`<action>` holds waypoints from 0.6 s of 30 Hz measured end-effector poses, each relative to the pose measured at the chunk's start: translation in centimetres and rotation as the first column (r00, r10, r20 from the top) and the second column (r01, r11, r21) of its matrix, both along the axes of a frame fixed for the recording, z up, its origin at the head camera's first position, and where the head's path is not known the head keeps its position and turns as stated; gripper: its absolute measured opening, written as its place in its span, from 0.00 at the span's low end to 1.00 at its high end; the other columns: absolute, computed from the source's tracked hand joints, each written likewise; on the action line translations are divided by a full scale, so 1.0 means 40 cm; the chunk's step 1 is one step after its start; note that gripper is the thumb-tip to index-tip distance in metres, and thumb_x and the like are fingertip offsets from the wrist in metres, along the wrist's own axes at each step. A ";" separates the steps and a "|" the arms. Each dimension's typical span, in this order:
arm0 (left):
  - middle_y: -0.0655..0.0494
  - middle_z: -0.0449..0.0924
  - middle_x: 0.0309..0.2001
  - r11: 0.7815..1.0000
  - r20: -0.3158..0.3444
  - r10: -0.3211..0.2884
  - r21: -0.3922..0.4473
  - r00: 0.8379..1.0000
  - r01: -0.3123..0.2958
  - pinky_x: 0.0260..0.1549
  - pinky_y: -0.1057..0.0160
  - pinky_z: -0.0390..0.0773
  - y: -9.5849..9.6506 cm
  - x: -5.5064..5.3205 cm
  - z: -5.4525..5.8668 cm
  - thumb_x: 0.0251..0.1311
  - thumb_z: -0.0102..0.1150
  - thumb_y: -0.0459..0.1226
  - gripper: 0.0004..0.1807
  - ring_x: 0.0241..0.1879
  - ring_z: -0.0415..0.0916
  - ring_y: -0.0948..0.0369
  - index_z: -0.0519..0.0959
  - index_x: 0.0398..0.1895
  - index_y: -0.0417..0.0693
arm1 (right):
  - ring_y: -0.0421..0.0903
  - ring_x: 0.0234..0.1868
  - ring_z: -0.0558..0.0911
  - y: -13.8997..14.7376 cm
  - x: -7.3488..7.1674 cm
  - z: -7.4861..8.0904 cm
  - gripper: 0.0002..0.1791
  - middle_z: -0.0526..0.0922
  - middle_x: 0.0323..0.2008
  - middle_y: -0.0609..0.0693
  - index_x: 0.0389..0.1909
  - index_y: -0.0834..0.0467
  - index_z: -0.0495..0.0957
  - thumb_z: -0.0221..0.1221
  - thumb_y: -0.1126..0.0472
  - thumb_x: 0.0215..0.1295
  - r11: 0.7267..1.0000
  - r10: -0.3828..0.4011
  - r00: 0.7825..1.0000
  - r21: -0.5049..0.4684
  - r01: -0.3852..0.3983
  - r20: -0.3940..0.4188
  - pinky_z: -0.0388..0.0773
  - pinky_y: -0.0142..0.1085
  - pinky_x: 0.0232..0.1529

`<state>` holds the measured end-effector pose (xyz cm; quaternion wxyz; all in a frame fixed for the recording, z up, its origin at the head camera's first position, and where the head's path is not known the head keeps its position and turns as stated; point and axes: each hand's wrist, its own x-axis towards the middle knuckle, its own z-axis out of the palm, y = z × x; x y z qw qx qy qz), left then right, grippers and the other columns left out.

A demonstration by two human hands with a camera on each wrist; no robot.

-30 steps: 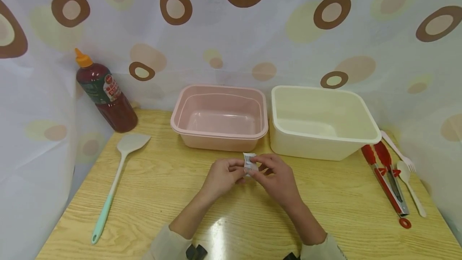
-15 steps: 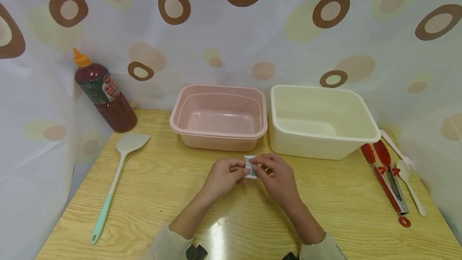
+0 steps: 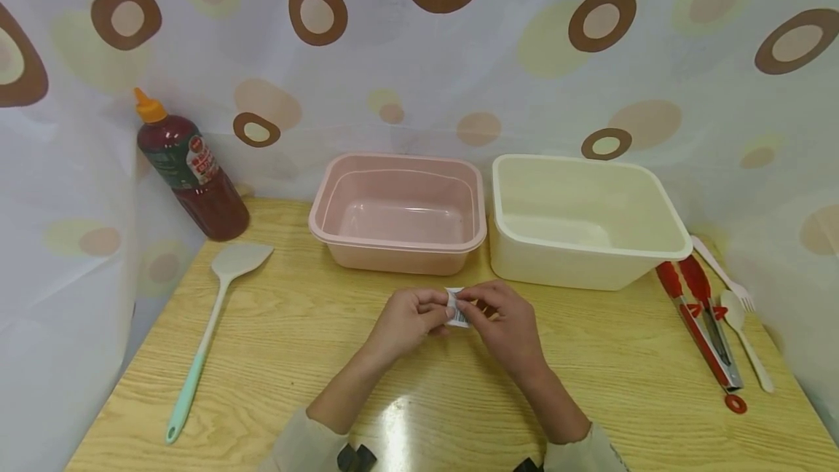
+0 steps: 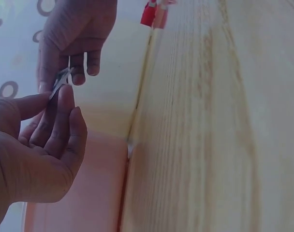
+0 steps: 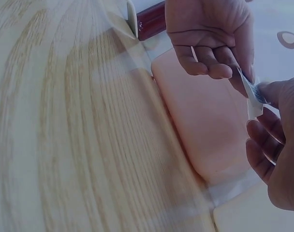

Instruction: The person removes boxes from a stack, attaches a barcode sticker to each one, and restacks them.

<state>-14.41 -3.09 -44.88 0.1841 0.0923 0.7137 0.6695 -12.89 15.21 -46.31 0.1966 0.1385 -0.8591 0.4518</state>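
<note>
A small white packet (image 3: 461, 317) with a barcode printed on it is held between both hands in the head view, just in front of the pink tub. My left hand (image 3: 401, 323) pinches its left side between thumb and fingers. On the other side, the thumb and fingertips of my right hand (image 3: 507, 323) pinch it too. The right wrist view has the packet (image 5: 255, 107) nearly edge-on, with a white flap hanging down. Fingers cover part of it, and its contents cannot be seen.
Behind the hands stand a pink tub (image 3: 400, 259) and a cream tub (image 3: 557, 268). A red sauce bottle (image 3: 210, 195) and a turner (image 3: 208, 333) are at left. Tongs (image 3: 704, 333), a fork (image 3: 724, 275) and a spoon (image 3: 747, 341) lie at right on the wooden table (image 3: 275, 355).
The packet has turned in the fingers and shifted slightly toward me; its barcode came into view by half a second ago. Both hands stay in nearly the same place.
</note>
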 end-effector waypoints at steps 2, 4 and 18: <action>0.38 0.87 0.46 1.000 -0.002 -0.011 -0.014 1.000 0.011 0.43 0.52 0.87 0.001 0.001 -0.003 0.67 0.61 0.31 0.12 0.34 0.87 0.53 0.83 0.48 0.30 | 0.34 0.33 0.80 0.000 0.000 -0.001 0.04 0.85 0.34 0.44 0.35 0.54 0.89 0.72 0.64 0.59 1.000 -0.004 1.000 -0.007 0.004 0.007 0.82 0.29 0.31; 0.39 0.88 0.45 0.999 -0.007 -0.021 -0.036 1.000 0.021 0.41 0.54 0.87 0.001 0.001 -0.006 0.67 0.61 0.31 0.12 0.33 0.87 0.54 0.83 0.48 0.31 | 0.34 0.32 0.80 0.000 -0.001 -0.003 0.04 0.85 0.34 0.44 0.35 0.54 0.89 0.72 0.64 0.59 1.000 -0.007 1.000 -0.014 0.007 0.019 0.82 0.29 0.31; 0.40 0.89 0.41 0.993 0.027 -0.022 -0.116 0.999 0.025 0.32 0.59 0.86 0.000 -0.006 -0.025 0.64 0.62 0.30 0.13 0.32 0.88 0.49 0.84 0.49 0.32 | 0.38 0.32 0.81 0.020 -0.008 0.001 0.04 0.89 0.35 0.49 0.38 0.55 0.88 0.68 0.64 0.64 0.990 -0.119 0.983 -0.054 0.128 0.142 0.79 0.27 0.34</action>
